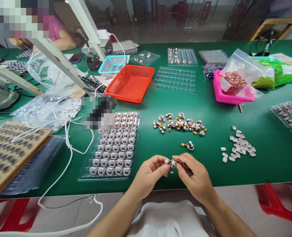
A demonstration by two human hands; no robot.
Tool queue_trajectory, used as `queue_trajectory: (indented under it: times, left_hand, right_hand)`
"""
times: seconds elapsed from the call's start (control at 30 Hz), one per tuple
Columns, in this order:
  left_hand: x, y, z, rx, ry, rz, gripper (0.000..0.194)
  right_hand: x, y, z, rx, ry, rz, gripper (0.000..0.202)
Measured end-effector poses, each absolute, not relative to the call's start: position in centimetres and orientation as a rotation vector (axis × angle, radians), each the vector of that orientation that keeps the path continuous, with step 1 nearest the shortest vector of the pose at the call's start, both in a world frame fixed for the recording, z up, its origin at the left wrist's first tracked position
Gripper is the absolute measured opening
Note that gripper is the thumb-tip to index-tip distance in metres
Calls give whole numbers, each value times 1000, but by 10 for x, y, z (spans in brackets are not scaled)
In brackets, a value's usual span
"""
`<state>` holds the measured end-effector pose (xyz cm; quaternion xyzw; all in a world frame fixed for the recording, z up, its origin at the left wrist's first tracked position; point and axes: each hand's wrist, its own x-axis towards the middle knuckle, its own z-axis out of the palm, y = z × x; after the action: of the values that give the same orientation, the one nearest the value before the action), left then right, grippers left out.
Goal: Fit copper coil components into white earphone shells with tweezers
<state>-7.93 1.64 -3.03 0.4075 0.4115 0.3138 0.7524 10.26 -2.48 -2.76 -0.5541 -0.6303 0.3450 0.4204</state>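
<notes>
At the table's front edge, my left hand (151,171) pinches a small white earphone-like part (172,163) with reddish bits hanging from it. My right hand (195,174) meets it from the other side, fingers closed round a dark slim tool (185,167) whose tip is hidden at the part. Just beyond my hands lies a single similar part (190,145) with a yellow tab. Farther back is a loose pile of such wired parts (182,124). To the right, small white caps (242,144) lie scattered on the green table (160,144).
Left of my hands stands a clear tray (111,148) full of shiny silvery pieces. A red basket (130,84), a blue basket (111,64) and a pink basket (221,93) sit farther back. White cables (68,138) trail at the left; another person (64,39) sits across the table.
</notes>
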Motion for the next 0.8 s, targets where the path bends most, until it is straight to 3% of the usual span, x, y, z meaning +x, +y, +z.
queue_trajectory:
  times: [0.37, 0.5, 0.67, 0.8]
  left_hand:
    - [-68, 16, -30, 790, 946, 693, 37]
    - [-70, 11, -31, 1092, 1082, 748, 31]
    - [-82, 14, -29, 1830, 1151, 858, 18]
    - [-85, 20, -28, 1937, 1055, 921, 13]
  right_hand:
    - [100, -26, -34, -1364, -1677, 710, 25]
    - [98, -27, -38, -1393, -1682, 648, 26]
    - [100, -26, -36, -1463, -1459, 1147, 19]
    - [104, -22, -35, -1266, -961, 1669, 13]
